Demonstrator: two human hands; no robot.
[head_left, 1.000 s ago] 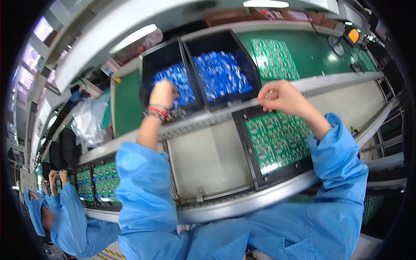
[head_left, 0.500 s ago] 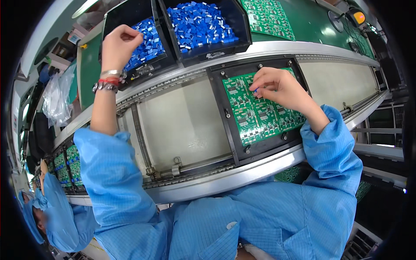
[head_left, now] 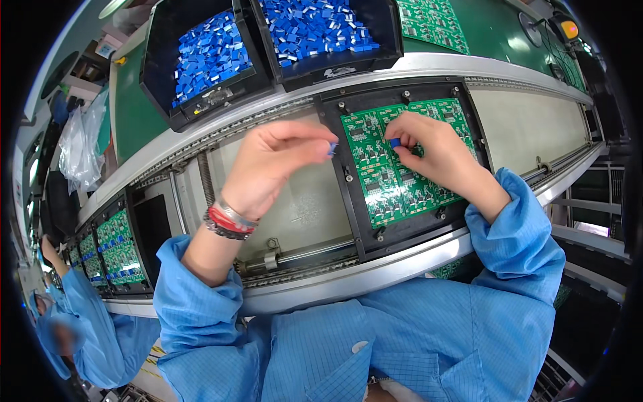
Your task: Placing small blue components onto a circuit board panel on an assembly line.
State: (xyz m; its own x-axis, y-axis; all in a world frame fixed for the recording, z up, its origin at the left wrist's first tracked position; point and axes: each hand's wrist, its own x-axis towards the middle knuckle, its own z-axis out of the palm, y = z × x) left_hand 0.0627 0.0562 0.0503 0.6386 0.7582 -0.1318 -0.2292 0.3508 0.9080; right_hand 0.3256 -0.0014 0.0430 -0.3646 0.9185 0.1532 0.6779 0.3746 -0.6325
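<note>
My left hand (head_left: 278,157) pinches a small blue component (head_left: 332,149) with thin pins, in the air beside the left edge of the black frame (head_left: 343,194). Inside that frame lies a green circuit board panel (head_left: 382,194) covered in small parts. Over the panel's upper middle, my right hand (head_left: 432,147) has thumb and fingers around another blue component (head_left: 395,143), which sits at or just above the board; contact I cannot tell. Left of the frame, past my left hand, are two black bins, the left bin (head_left: 194,110) and the right bin (head_left: 335,72), both heaped with blue components.
The frame rests on a conveyor with metal rails (head_left: 415,258). Behind it, another green panel (head_left: 435,23) lies on the green bench. More framed boards (head_left: 120,244) with blue parts stand farther left, near a co-worker in blue (head_left: 100,328). A clear plastic bag (head_left: 84,147) hangs at left.
My left hand has come from above the left bin down and right toward the frame, with a blue component in its fingers. My right hand stays over the board. Framed boards at left have moved right.
</note>
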